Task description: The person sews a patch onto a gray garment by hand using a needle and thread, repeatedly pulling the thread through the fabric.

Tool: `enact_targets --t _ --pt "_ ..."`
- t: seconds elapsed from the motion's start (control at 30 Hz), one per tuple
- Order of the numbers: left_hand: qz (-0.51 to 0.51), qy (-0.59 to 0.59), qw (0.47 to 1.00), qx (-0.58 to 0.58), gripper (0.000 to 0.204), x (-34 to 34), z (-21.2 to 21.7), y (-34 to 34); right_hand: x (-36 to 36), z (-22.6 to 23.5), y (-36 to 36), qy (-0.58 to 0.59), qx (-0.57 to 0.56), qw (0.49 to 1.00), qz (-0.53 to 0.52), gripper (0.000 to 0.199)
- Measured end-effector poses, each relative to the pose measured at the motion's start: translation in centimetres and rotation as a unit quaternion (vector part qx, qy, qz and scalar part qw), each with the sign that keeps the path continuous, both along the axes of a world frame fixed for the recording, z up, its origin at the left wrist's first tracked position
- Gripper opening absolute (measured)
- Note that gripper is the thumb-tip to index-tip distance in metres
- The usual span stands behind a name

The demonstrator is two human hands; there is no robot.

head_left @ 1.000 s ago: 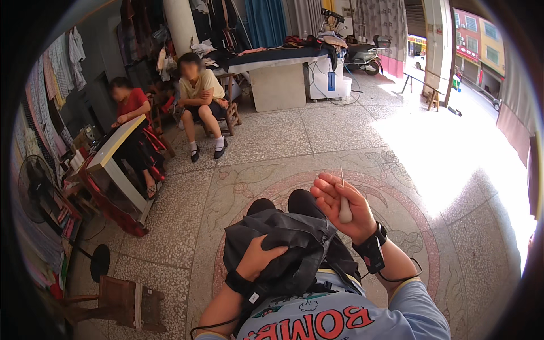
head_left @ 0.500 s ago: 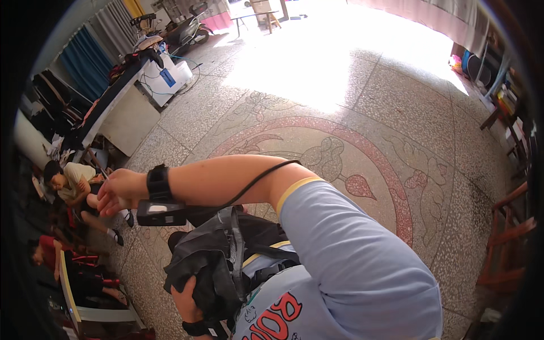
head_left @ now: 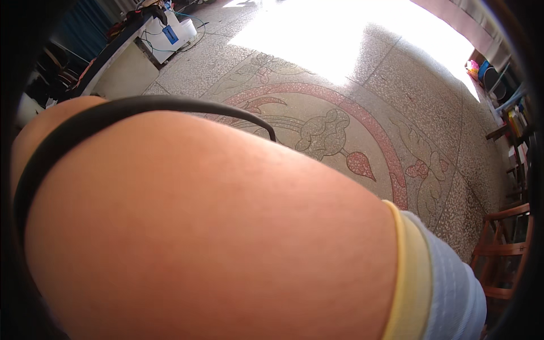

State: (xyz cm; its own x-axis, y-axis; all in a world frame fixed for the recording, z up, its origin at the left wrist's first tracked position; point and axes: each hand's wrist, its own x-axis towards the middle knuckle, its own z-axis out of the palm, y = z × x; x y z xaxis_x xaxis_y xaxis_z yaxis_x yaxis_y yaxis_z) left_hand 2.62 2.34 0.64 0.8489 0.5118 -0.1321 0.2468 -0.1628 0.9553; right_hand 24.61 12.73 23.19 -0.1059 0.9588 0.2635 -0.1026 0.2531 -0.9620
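Observation:
My bare right arm (head_left: pixel 215 221) fills most of the lower picture, very close, bent across from the right. A light blue sleeve (head_left: pixel 453 277) with a yellow hem covers its upper part. Over the arm's upper side loops a black cable (head_left: pixel 164 103). Neither of my hands shows; the right one lies beyond the picture or behind the arm. My left hand and whatever it touches are hidden too.
Speckled stone floor (head_left: pixel 419 85) with an inlaid red ring (head_left: pixel 391 153) lies ahead. A long table (head_left: pixel 122 73) with clothes and a white bin (head_left: pixel 186 29) stands far left. At right are a wooden chair (head_left: pixel 504 249) and cluttered shelving (head_left: pixel 518 127).
My right arm has come up much closer, covering the lower view. My right hand, my left hand on the black bag, and two seated people at left have gone out of sight.

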Motion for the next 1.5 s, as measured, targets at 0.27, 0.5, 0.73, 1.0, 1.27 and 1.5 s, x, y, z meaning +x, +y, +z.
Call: enact_targets --t 0.27,0.5,0.73,1.0,1.27,1.5 --pt "-0.004 -0.095 0.986 -0.138 0.019 4.7 2.8 -3.6 -1.7 2.2 -14.3 -0.177 0.064 0.977 -0.104 0.018" --pt "0.029 -0.1 0.972 -0.21 0.023 3.8 3.0 -3.9 -1.2 -13.6 -27.1 -0.368 0.087 0.9 -0.214 0.015" --pt "-0.018 -0.072 0.97 -0.231 0.024 4.0 3.1 -4.3 -2.8 -18.9 -28.3 -0.439 0.158 0.845 -0.26 0.026" --pt "-0.012 -0.071 0.966 -0.248 0.024 3.0 5.0 -4.7 -2.7 -19.5 -28.2 -0.344 0.21 0.883 -0.241 0.016" --pt "-0.021 -0.061 0.949 -0.309 0.025 2.6 5.6 -4.9 -2.6 -18.8 -29.3 -0.224 0.068 0.957 -0.169 0.01" --pt "-0.045 -0.112 0.985 -0.124 0.038 2.9 5.4 -5.5 -3.0 -17.7 -29.8 -0.046 -0.134 0.985 -0.101 0.013"
